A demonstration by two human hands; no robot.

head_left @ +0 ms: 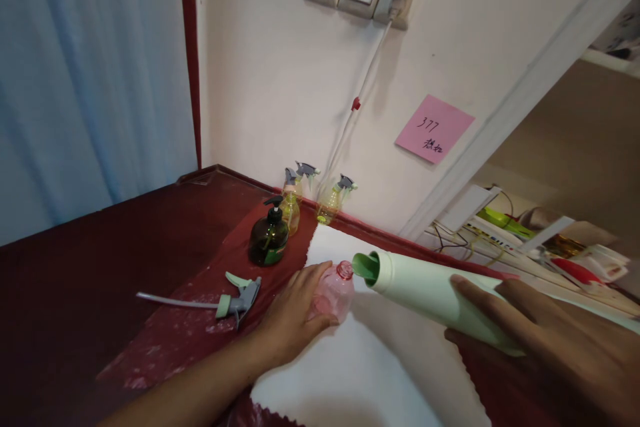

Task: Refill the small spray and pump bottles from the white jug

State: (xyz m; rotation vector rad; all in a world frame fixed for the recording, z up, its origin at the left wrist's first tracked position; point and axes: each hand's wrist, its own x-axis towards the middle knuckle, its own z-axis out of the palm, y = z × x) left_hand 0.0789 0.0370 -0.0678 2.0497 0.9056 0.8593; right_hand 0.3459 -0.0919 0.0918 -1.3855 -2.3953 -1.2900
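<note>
My left hand (295,310) is wrapped round a clear pink bottle (339,297) whose threaded neck has no cap on it. In my right hand (530,320) is a pale green cylindrical container (425,283), tilted nearly level. Its open end faces the pink bottle, and a green spout (366,267) reaches from it to the edge of the bottle's neck. Whether any liquid is flowing I cannot tell. To the left of my left hand lies a grey and green spray head (237,303) with its white dip tube stretched out leftward.
A dark pump bottle (269,237) stands behind the spray head. Several yellow spray bottles (329,205) stand by the wall. White scalloped paper (345,367) and red plastic film (165,333) cover the dark red table (75,293). A white cord (367,70) hangs from a socket; shelves hold clutter at right.
</note>
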